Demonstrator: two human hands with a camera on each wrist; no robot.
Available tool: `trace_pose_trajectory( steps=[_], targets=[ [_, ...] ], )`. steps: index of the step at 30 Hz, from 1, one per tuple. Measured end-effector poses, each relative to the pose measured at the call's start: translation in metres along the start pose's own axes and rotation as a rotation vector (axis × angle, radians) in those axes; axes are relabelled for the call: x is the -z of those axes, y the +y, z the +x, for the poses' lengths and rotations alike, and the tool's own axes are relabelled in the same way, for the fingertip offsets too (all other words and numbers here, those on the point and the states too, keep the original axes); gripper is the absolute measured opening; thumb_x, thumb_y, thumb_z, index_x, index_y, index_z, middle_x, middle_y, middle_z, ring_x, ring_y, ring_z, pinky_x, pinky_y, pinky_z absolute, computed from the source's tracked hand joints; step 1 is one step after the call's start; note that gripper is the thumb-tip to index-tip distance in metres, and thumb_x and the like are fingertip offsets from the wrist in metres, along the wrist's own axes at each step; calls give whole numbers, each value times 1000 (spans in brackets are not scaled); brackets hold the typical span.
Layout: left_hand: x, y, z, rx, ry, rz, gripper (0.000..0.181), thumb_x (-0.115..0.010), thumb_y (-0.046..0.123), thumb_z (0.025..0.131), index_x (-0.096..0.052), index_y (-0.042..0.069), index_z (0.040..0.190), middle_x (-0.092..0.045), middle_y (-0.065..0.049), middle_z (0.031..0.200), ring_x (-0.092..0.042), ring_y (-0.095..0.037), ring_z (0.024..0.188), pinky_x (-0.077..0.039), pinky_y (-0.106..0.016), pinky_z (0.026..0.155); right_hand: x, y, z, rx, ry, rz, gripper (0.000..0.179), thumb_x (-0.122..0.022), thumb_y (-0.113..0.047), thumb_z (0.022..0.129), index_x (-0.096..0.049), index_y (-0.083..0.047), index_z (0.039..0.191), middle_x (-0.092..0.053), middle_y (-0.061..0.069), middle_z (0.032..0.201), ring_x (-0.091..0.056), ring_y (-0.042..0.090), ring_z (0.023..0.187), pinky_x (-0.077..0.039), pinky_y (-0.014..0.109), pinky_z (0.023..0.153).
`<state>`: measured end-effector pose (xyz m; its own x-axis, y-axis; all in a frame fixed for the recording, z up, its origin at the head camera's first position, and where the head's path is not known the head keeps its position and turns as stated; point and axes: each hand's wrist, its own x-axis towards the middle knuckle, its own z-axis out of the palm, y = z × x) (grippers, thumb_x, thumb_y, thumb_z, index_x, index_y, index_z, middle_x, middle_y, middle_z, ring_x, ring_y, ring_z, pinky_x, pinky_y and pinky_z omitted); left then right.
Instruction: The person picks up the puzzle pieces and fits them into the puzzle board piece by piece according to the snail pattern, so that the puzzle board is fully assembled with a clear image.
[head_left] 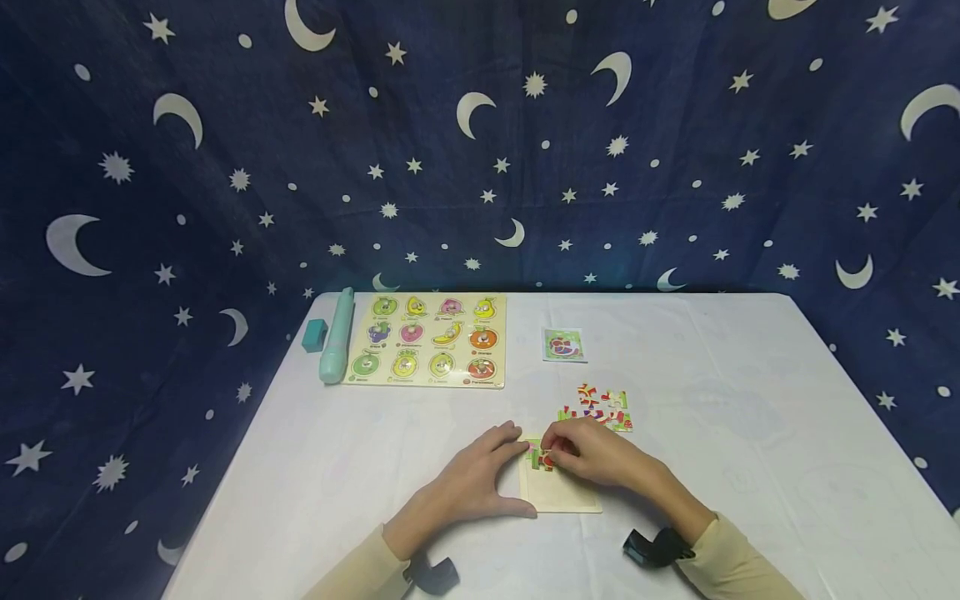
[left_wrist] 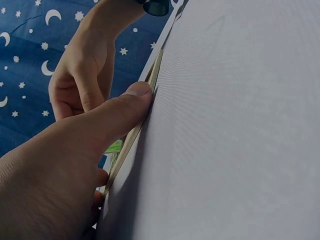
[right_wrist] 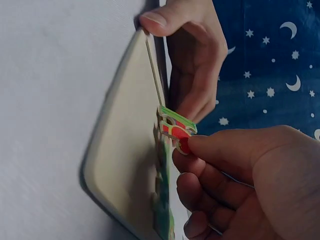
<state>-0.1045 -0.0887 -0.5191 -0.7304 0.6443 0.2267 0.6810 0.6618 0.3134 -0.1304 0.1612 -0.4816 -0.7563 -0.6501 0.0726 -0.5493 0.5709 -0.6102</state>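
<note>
Right hand (right_wrist: pixel 265 175), fingers (right_wrist: pixel 205 145) on red puzzle piece (right_wrist: pixel 182 145), contact hidden from left wrist view

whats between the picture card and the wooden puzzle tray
In the head view, loose puzzle pieces lie between the picture card and the wooden puzzle tray; the right hand partly covers that stretch.

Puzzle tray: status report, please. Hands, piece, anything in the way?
Left hand holding puzzle tray by left side. Right hand pinching red-green piece. Loose pieces beyond tray; bare near part unobstructed.
</note>
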Motion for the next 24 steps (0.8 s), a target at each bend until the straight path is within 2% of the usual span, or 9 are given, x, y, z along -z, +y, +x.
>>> trace_pose_trajectory(
  steps=[6,13,24],
  targets=[
    [0,0,0,7,-9,-1,89,-72,76,72,-61,15,137,-52,-2,146,-46,-23,143,-42,-34,117,-7,0,2,-6,-42,11,9,-67,-11,92,-71,-17,97,-61,-17,79,-51,-7,72,-48,16,66],
    [0,0,1,29,-40,-21,89,-73,74,72,-60,16,138,-51,-1,148,-44,-21,144,-40,-33,119,-11,1,2,-6,-30,-10,8,-69,-13,92,-70,-17,98,-58,-15,81,-50,-3,73,-46,16,65],
    [0,0,1,33,-48,-22,90,-72,76,72,-60,16,138,-50,-1,149,-44,-22,145,-41,-34,119,-14,-2,1,-2,-34,-33,7,-74,-22,90,-72,-22,97,-59,-11,89,-48,0,73,-43,14,64]
  ],
)
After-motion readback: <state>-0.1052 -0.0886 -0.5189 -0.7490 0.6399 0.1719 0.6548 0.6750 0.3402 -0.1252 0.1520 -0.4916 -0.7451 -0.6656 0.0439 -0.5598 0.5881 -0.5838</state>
